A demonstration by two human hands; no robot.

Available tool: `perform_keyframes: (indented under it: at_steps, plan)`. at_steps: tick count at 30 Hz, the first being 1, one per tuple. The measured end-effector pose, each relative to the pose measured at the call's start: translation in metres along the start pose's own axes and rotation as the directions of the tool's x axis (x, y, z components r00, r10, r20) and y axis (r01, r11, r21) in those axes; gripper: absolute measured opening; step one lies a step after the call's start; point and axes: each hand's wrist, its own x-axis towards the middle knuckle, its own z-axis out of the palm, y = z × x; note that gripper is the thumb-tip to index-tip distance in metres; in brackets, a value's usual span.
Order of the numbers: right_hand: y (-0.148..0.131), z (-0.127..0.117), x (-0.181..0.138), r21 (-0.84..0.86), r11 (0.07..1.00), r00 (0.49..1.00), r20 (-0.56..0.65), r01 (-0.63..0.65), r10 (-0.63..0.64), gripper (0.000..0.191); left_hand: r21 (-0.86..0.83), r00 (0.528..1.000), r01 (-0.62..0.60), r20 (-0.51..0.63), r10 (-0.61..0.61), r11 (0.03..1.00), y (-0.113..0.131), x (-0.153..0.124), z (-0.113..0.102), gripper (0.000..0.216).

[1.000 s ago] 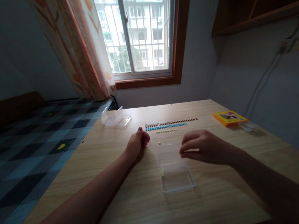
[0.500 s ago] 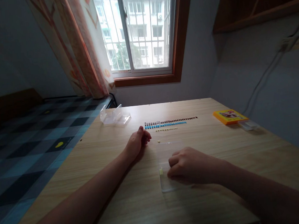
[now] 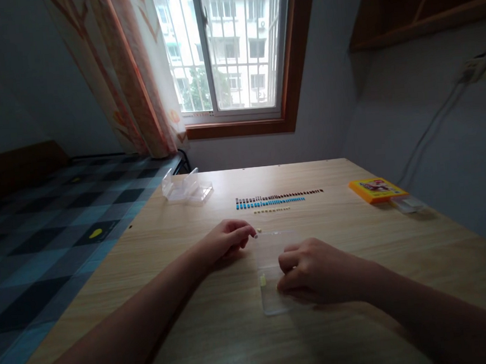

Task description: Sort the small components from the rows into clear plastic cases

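Note:
My left hand [image 3: 228,240] rests on the table with its index finger stretched to the top left corner of a clear plastic lid or tray [image 3: 274,308]. The other fingers curl underneath, and nothing shows held in that hand. A tiny pale piece [image 3: 259,230] lies just beyond this fingertip. Over the clear plastic, my right hand [image 3: 307,272] is closed in a pinch; its fingers hide most of what they hold. At the plastic's left edge sits a small pale yellow patch [image 3: 263,280].
Small pieces stand in rows farther back: dark brown [image 3: 286,195], blue [image 3: 270,203] and pale yellow [image 3: 270,210]. An open clear plastic case [image 3: 188,189] is at the back left. A yellow-orange box [image 3: 376,190] lies at the right, beside another clear plastic piece [image 3: 408,204].
My left hand has come nearer and to the right, its finger reaching the clear plastic's corner. My right hand has shifted slightly right, still pinched. The view has moved a little.

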Motion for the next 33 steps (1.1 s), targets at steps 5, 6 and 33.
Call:
perform_keyframes:
  at_steps: [5,6,33]
  plan:
    - [0.001,0.003,0.001,-0.011,1.000,1.000,-0.008,-0.007,0.007,0.019,0.248,0.990,-0.065,-0.106,0.093,0.967,-0.005,0.005,-0.001,0.034]
    - [0.000,0.003,0.001,-0.015,1.000,1.000,-0.006,-0.014,0.014,0.019,0.313,0.983,-0.082,-0.134,0.129,0.946,-0.006,0.006,-0.001,0.030]
    - [-0.007,0.008,0.009,-0.141,0.982,0.991,0.030,-0.126,0.131,0.018,0.582,0.973,-0.169,-0.028,0.227,0.795,0.003,0.001,-0.003,0.009]
